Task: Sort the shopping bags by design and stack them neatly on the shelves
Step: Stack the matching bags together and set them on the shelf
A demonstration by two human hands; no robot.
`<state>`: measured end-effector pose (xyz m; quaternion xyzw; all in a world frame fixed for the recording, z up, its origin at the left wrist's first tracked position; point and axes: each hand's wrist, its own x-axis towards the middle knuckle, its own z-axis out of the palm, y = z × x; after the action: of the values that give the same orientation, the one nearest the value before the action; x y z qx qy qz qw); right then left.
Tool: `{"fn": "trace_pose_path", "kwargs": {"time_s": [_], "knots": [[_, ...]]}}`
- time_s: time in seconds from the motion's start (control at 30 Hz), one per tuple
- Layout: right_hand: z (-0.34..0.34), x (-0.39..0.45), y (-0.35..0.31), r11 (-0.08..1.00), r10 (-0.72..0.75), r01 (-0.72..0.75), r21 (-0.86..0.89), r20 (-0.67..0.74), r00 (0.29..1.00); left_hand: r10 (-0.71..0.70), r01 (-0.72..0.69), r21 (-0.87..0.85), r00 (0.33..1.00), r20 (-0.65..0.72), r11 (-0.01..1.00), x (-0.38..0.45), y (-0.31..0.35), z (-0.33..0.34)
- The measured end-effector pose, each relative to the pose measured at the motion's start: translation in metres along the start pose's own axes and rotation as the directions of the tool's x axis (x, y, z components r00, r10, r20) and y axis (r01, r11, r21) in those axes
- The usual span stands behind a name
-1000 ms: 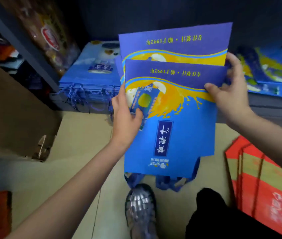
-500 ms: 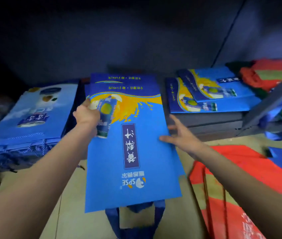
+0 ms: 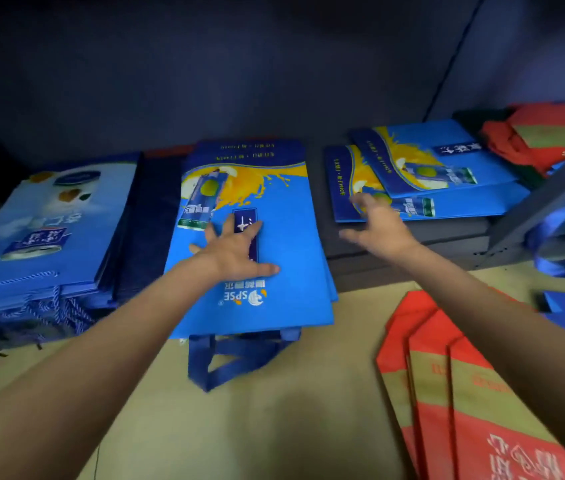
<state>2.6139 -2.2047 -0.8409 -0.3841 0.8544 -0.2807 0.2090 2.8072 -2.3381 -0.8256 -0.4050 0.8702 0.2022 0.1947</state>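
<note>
On the low shelf (image 3: 412,247), centre of view, I see the blue juice-print bags (image 3: 274,299) lying flat in a small stack, near edges overhanging the shelf front, dark blue handles (image 3: 239,358) hanging down toward the tan floor (image 3: 274,427). My left hand (image 3: 236,251) rests palm-down on the top bag, fingers spread and straight, thumb out to the right; it presses, it does not pinch. My right hand (image 3: 378,226) hovers right of that stack, fingers loosely spread, holding nothing; motion blur hides whether the fingertips touch anything. Just beyond it, on the right part of the shelf, two more bags of the same juice design (image 3: 447,188) lie turned sideways, one partly over the other. Left of the centre stack, a stack of pale blue bags (image 3: 49,237) with a different print, rope handles (image 3: 49,313) trailing off the near edge. Between those two stacks, a dark blue pile (image 3: 149,230), print not readable. Near right, on the floor, red-and-tan bags (image 3: 447,393) fanned out. Far right, red and green bags (image 3: 533,136) heaped behind a grey shelf post (image 3: 544,202).
</note>
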Motion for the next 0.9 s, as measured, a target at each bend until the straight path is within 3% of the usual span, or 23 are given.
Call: {"fn": "trace_pose_path", "kwargs": {"time_s": [0.03,0.1,0.17,0.3,0.47,0.57,0.7,0.77,0.83,0.9], "knots": [[-0.009,0.002,0.011,0.983,-0.051,0.049,-0.18,-0.005,0.999,-0.006,0.006,0.014,1.0,0.004,1.0,0.001,0.001,0.004],[-0.021,0.011,0.029,0.809,-0.071,0.119,-0.576,0.105,0.992,-0.017,0.016,0.046,1.0,0.017,0.999,0.002,0.003,0.003],[-0.025,0.023,0.043,0.627,0.012,0.14,-0.767,0.189,0.982,-0.018,0.015,0.054,0.999,0.049,0.998,0.006,0.001,0.001],[-0.036,0.053,0.046,0.646,0.085,0.096,-0.757,0.196,0.977,-0.028,0.016,0.116,0.994,0.105,0.993,0.011,0.0,0.001],[-0.049,0.072,0.041,0.617,0.031,0.215,-0.757,0.297,0.954,0.006,-0.035,0.223,0.992,0.13,0.974,0.007,0.01,-0.007],[-0.054,0.07,0.028,0.653,-0.038,0.216,-0.726,0.253,0.967,-0.022,-0.008,0.207,0.99,0.14,0.978,0.003,0.011,-0.007],[-0.098,0.063,0.003,0.807,-0.172,0.19,-0.559,0.084,0.981,0.006,-0.024,0.149,0.993,0.119,0.989,-0.001,0.011,-0.011],[-0.124,0.05,-0.017,0.815,-0.297,0.272,-0.511,0.034,0.954,0.053,-0.055,0.021,0.996,0.072,0.998,-0.004,0.006,-0.016],[-0.135,0.03,-0.039,0.793,-0.397,0.358,-0.493,0.029,0.918,0.036,-0.038,-0.361,0.999,-0.012,0.932,-0.006,-0.004,-0.024],[-0.125,0.002,-0.057,0.752,-0.525,0.493,-0.438,0.054,0.849,-0.086,0.01,-0.777,0.995,-0.058,0.63,-0.014,-0.017,-0.036]]}}
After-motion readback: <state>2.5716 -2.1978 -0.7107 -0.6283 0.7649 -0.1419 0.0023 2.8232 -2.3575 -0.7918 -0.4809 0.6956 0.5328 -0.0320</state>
